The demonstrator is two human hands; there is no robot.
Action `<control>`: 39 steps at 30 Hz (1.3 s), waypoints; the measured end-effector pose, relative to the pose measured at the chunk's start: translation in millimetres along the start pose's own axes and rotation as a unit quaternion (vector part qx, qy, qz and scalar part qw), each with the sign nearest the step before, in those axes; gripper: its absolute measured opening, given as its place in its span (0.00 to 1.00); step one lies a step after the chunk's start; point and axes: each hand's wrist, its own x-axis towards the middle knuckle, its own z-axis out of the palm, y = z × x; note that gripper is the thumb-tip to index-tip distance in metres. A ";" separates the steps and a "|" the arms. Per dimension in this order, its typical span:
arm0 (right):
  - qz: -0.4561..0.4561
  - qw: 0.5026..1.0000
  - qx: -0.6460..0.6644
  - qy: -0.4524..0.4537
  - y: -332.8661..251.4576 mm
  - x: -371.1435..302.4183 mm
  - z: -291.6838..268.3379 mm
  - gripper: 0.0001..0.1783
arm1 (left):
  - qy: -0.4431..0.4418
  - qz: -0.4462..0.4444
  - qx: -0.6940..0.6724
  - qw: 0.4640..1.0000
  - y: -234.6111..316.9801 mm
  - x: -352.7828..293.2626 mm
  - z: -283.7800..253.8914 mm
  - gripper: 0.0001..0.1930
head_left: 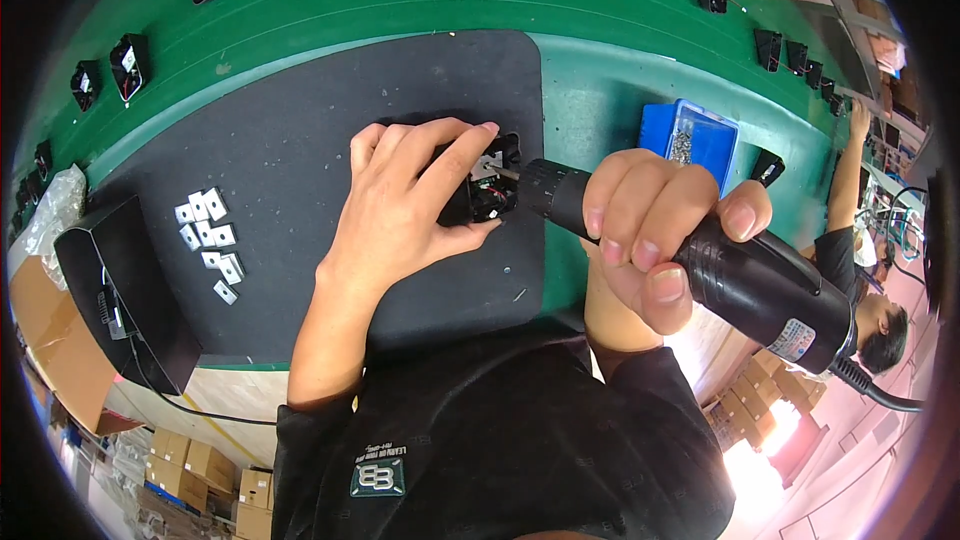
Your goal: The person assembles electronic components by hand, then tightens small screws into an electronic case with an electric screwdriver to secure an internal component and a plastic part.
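From 7 o'clock, the bare left forearm (335,325) is slanting toward 1 o'clock. The left hand (395,198), at 10 o'clock, is arching back-up, thumb pointing to 3, index finger to 1. At 3 o'clock, the right hand (655,210) is clenching, its forearm (612,310) showing only partly below.

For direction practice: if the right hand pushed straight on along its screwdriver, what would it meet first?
Led by the screwdriver, the right hand would probably meet the open black housing in the left hand; depth there is unclear.
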 end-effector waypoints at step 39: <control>-0.169 0.958 -0.043 0.227 -94.6 -29.9 -71.3 0.24 | 0.070 0.080 0.316 0.943 -39.0 157.4 -5.0 0.39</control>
